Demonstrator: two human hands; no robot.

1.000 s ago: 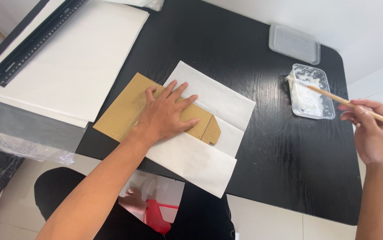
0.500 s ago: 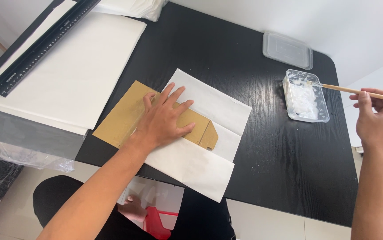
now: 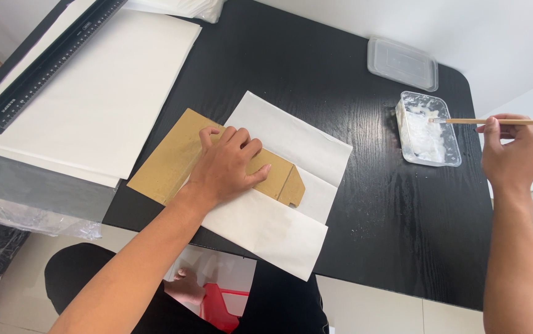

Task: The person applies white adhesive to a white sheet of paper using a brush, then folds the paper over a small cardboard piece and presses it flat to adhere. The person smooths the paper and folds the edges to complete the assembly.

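My left hand (image 3: 228,164) lies palm down with fingers curled on a brown cardboard template (image 3: 174,158) with one pointed end, which rests on a white paper sheet (image 3: 285,185) partly folded around it. My right hand (image 3: 514,151) grips a thin wooden brush stick (image 3: 501,122), whose tip sits over a clear plastic tub (image 3: 428,131) of white paste at the right side of the black table (image 3: 390,229).
A large stack of white paper (image 3: 93,99) with a long black ruler (image 3: 47,62) lies at the left. A clear plastic lid (image 3: 402,63) sits behind the tub. Crumpled clear plastic (image 3: 31,213) hangs off the left edge. White specks dot the table near the tub.
My right hand has swung the brush stick from angled down to level, its tip staying at the paste tub. My left hand's fingers have curled in on the cardboard.
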